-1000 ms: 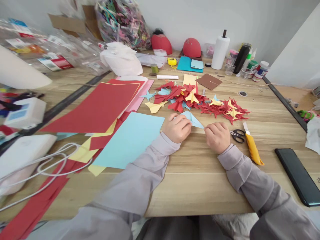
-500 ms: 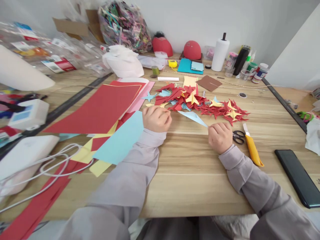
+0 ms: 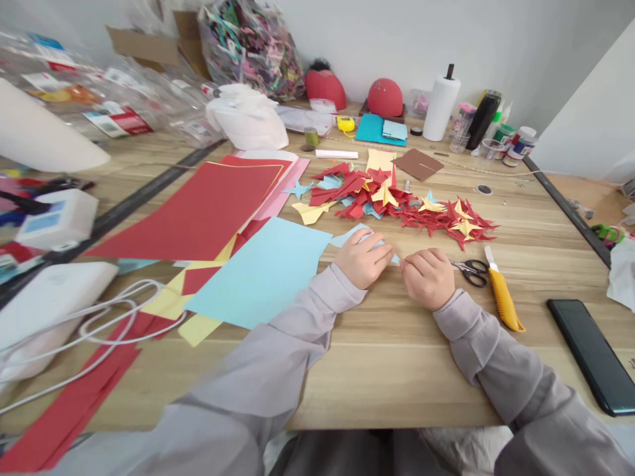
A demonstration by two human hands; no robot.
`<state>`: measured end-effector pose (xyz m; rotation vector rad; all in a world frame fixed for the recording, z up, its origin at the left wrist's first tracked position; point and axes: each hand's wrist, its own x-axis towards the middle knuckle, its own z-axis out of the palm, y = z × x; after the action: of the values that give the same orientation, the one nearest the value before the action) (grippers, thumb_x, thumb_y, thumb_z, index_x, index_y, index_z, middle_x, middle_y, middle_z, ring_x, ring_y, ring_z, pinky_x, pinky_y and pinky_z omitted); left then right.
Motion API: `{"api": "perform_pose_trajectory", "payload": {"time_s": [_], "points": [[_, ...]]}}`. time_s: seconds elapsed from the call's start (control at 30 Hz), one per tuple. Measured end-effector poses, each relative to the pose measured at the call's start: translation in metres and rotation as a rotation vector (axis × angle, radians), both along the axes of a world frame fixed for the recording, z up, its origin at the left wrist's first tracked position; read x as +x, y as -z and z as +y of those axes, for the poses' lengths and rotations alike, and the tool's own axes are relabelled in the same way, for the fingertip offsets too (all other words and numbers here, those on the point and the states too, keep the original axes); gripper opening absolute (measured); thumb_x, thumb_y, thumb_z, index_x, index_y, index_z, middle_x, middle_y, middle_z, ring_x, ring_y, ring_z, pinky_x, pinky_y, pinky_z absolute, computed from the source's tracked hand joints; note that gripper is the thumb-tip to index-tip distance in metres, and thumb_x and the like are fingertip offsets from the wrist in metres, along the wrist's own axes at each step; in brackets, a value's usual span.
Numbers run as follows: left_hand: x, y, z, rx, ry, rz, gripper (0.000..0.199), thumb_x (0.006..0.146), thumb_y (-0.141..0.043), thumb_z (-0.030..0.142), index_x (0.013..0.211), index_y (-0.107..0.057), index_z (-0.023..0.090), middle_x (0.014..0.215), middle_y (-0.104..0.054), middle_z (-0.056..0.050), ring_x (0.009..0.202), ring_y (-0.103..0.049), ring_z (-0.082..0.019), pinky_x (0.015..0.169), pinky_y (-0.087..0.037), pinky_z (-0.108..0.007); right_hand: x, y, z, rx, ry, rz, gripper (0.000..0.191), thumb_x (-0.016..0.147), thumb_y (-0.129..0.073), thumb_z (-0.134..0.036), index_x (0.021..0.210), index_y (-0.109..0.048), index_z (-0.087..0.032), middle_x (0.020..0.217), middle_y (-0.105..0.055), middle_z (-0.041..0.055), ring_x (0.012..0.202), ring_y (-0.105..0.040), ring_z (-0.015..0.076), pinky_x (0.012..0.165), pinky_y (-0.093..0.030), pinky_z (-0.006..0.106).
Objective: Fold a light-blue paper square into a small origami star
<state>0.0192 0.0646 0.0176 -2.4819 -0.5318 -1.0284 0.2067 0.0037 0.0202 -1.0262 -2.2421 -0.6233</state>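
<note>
A narrow light blue paper strip (image 3: 348,235) lies between my hands, apparently folded. My left hand (image 3: 364,258) is over its middle with bent fingers pressed on it, and part of the strip is hidden under them. At the strip's right end, my right hand (image 3: 429,277) is closed with its fingertips pinching the narrow tip. Just behind my hands lies a pile of red, yellow and blue folded paper stars (image 3: 384,194). Left of my left hand, a large light blue sheet (image 3: 262,274) rests on other papers. Black scissors (image 3: 473,271) lie beside my right hand.
A yellow-handled cutter (image 3: 505,299) and a black phone (image 3: 592,354) lie to the right. Large red sheets (image 3: 198,211) and red strips (image 3: 74,406) are at left, near a white cable (image 3: 131,311). Bottles, a tape measure (image 3: 346,123) and a white bag (image 3: 248,119) stand further back.
My left hand has moved right, from over the large blue sheet's corner onto the strip. My right hand keeps the strip's tip and has shifted slightly lower.
</note>
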Motion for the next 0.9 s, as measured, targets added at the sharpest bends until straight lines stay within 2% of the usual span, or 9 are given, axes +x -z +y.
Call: {"api": "perform_pose_trajectory", "payload": {"time_s": [0.23,0.4,0.53,0.7,0.9], "points": [[-0.019,-0.002,0.010,0.016,-0.100,-0.062,0.021,0.089,-0.048,0.013,0.087,-0.068,0.021,0.091,-0.073,-0.004,0.088,-0.063,-0.020,0.080,-0.042,-0.041,0.011,-0.004,0.001,-0.052,0.030,0.181,0.021,0.085,-0.051,-0.011,0.068,-0.058,-0.020,0.071,-0.064,0.0048,0.070,-0.052,0.0169,0.071,-0.032,0.034],[-0.009,-0.006,-0.002,0.062,-0.002,0.012,0.021,0.090,-0.047,0.012,0.090,-0.067,0.020,0.094,-0.073,-0.003,0.091,-0.063,-0.018,0.082,-0.042,-0.038,0.004,-0.003,0.000,-0.106,-0.059,0.133,0.012,0.088,-0.051,-0.018,0.090,-0.063,-0.018,0.088,-0.069,0.0087,0.081,-0.057,0.0190,0.078,-0.036,0.035],[-0.003,-0.007,-0.008,0.091,0.037,-0.004,0.018,0.089,-0.050,0.012,0.094,-0.065,0.019,0.098,-0.072,-0.004,0.089,-0.060,-0.018,0.082,-0.041,-0.036,0.004,0.002,0.001,-0.105,-0.070,0.132,0.016,0.089,-0.049,-0.014,0.089,-0.064,-0.022,0.086,-0.070,0.0052,0.080,-0.059,0.0172,0.079,-0.038,0.034],[-0.006,-0.004,-0.005,0.037,-0.086,-0.081,0.021,0.091,-0.047,0.015,0.097,-0.067,0.021,0.084,-0.067,-0.005,0.076,-0.055,-0.017,0.069,-0.037,-0.033,0.011,0.005,0.000,-0.116,-0.025,0.220,0.016,0.090,-0.050,-0.016,0.087,-0.064,-0.023,0.085,-0.071,0.0043,0.081,-0.060,0.0170,0.078,-0.038,0.036],[-0.006,-0.004,-0.002,0.132,-0.182,-0.161,0.016,0.089,-0.053,0.020,0.089,-0.069,0.024,0.075,-0.061,-0.003,0.070,-0.050,-0.017,0.066,-0.033,-0.031,0.008,0.002,-0.006,0.038,-0.078,0.094,0.016,0.088,-0.053,-0.015,0.088,-0.065,-0.025,0.087,-0.072,0.0025,0.081,-0.063,0.0171,0.078,-0.042,0.036]]}}
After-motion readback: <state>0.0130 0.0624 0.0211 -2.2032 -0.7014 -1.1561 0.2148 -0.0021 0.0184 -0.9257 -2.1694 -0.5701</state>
